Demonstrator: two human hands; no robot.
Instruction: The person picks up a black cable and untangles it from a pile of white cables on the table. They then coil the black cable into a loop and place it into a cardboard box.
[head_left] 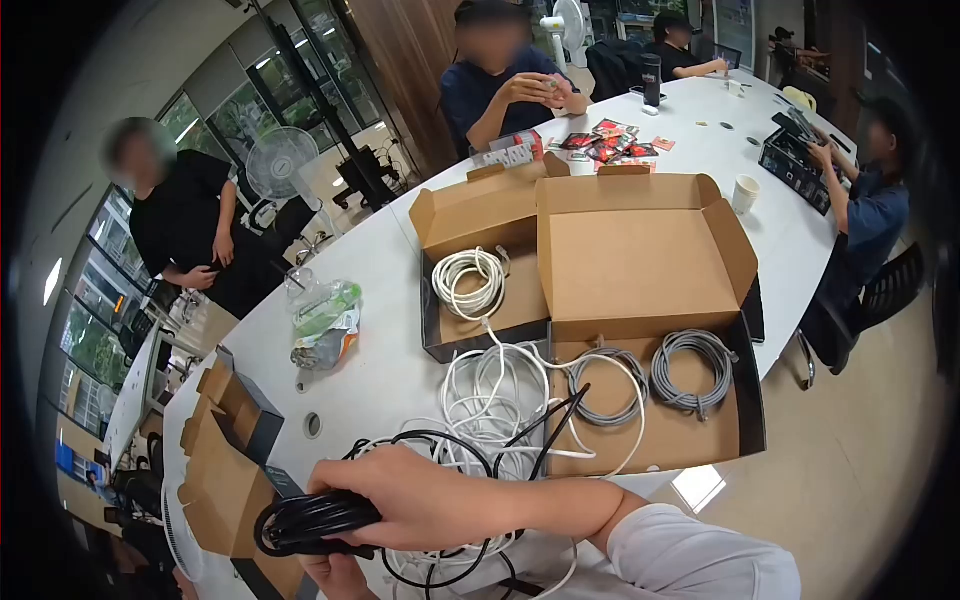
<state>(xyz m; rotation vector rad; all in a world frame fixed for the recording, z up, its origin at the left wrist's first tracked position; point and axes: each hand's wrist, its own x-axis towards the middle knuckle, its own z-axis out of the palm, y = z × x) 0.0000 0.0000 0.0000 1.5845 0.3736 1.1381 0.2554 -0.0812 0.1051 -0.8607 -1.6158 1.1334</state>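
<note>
My right hand (pixel 415 495) is closed around a folded bundle of black cable (pixel 315 522) at the lower left. Just beneath the bundle, my left hand (pixel 338 578) shows only in part, gripping it from below. Loose black strands run from the bundle across a tangled heap of white cable (pixel 490 400) beside my right forearm. Behind the heap, a coil of white cable (pixel 468 283) lies in a smaller open cardboard box (pixel 440 335). Two coils of grey cable, one nearer the middle (pixel 608 388) and one farther right (pixel 692 372), lie in a larger open box (pixel 655 450).
Another open box (pixel 215 450) stands at the left edge of the white table (pixel 385 400). A plastic bag (pixel 328 325) lies behind it. Red packets (pixel 615 143) and a paper cup (pixel 745 195) are farther back. Several people are around the table, one handling a black box (pixel 795 170).
</note>
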